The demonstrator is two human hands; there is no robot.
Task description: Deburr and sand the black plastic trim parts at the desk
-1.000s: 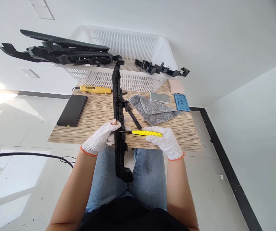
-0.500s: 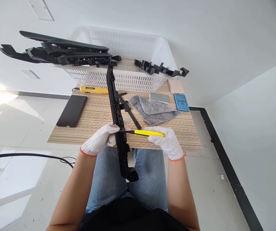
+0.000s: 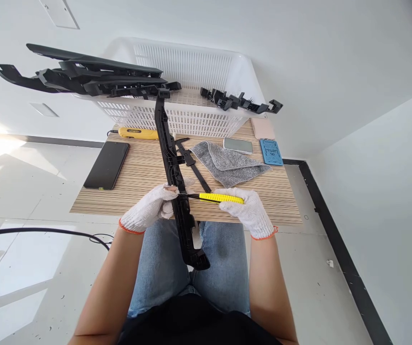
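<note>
Your left hand point(image 3: 155, 203) grips a black part point(image 3: 175, 175); beside that grip, your right hand point(image 3: 247, 211) holds a yellow-handled tool point(image 3: 222, 198).

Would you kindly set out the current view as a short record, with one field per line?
Left hand: gloved, gripping the long black part
Right hand: gloved, holding the yellow-handled tool
Tool tip: at the long black part, close to the left hand
Tabletop, left: dark phone, yellow corded tool
Tabletop, middle: black caliper
Tabletop, right: grey cloth, blue card
Far side: white basket, black parts across its rim
</note>
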